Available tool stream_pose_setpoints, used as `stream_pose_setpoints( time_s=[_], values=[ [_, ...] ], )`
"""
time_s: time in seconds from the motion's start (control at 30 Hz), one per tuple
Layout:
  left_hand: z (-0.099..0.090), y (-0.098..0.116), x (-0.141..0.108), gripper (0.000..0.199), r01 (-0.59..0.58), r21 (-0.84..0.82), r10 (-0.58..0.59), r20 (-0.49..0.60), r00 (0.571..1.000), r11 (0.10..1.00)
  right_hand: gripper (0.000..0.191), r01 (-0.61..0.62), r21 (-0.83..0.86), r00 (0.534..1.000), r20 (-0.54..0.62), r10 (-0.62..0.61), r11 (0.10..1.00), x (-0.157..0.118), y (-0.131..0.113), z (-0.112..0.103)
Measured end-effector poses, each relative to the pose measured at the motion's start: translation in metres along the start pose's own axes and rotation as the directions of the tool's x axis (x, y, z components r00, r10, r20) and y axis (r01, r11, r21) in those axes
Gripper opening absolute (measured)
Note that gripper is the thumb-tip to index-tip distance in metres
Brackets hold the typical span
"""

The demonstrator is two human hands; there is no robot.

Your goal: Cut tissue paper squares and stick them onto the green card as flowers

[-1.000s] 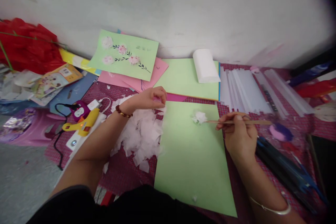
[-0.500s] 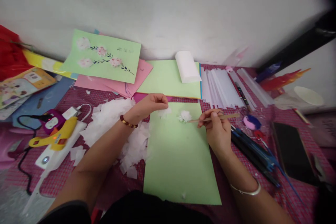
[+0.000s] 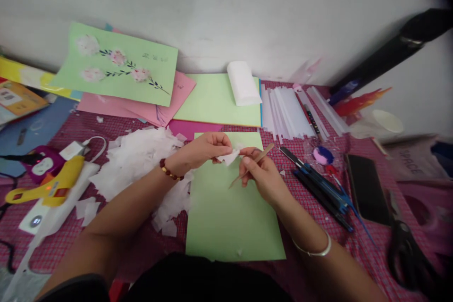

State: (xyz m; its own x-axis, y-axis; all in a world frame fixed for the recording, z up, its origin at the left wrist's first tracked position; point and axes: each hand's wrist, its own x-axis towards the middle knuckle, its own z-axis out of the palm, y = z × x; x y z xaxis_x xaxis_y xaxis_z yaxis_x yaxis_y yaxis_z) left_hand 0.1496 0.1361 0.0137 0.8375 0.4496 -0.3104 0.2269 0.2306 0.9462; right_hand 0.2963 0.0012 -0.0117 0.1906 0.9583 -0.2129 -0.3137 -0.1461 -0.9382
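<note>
My left hand [image 3: 214,147] pinches a small piece of white tissue paper [image 3: 229,156] above the upper part of a green sheet [image 3: 235,217]. A thin wooden stick [image 3: 264,152] is held in my right hand [image 3: 258,170], slanting with its pointed end down and to the left. The fingertips of my right hand also reach the tissue's right side. Behind the hands, a white tissue flower [image 3: 240,141] on the sheet is mostly hidden. Beside my left forearm lies a pile of white tissue pieces [image 3: 136,158].
A glue gun [image 3: 63,184] rests on a power strip [image 3: 53,212] at left. Behind are a finished flower picture [image 3: 123,87], pink sheets [image 3: 141,108] and a tissue pack [image 3: 243,83]. At right lie plastic strips [image 3: 288,113], pens [image 3: 322,198], a phone [image 3: 368,188] and scissors [image 3: 406,250].
My right hand has moved left from beside the flower to the tissue at my left hand, and the stick has turned steeper. The whole view has shifted slightly to the right.
</note>
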Motion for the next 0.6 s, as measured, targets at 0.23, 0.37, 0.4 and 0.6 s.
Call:
stream_pose_setpoints(
  time_s=[0.23, 0.37, 0.4, 0.6],
  values=[
    [-0.007, 0.014, -0.01, 0.014, -0.068, 0.156, 0.057, 0.074, 0.996, 0.985, 0.025, -0.025, 0.018, 0.998, 0.06, 0.024, 1.0, 0.0, 0.002, 0.002],
    [-0.02, 0.023, -0.016, 0.014, -0.078, 0.195, 0.082, -0.011, 0.997, 0.978, 0.025, -0.028, 0.044, 0.999, 0.045, 0.026, 0.999, 0.001, 0.003, 0.002],
    [-0.02, 0.023, -0.016, 0.013, -0.08, 0.191, 0.085, -0.02, 0.996, 0.978, 0.025, -0.023, 0.054, 0.999, 0.043, 0.021, 0.998, 0.002, 0.004, 0.003],
    [-0.002, 0.013, -0.01, 0.014, -0.106, 0.167, 0.104, 0.023, 0.994, 0.98, 0.025, 0.038, 0.039, 0.994, 0.098, -0.041, 0.999, 0.002, 0.005, 0.008]
  ],
)
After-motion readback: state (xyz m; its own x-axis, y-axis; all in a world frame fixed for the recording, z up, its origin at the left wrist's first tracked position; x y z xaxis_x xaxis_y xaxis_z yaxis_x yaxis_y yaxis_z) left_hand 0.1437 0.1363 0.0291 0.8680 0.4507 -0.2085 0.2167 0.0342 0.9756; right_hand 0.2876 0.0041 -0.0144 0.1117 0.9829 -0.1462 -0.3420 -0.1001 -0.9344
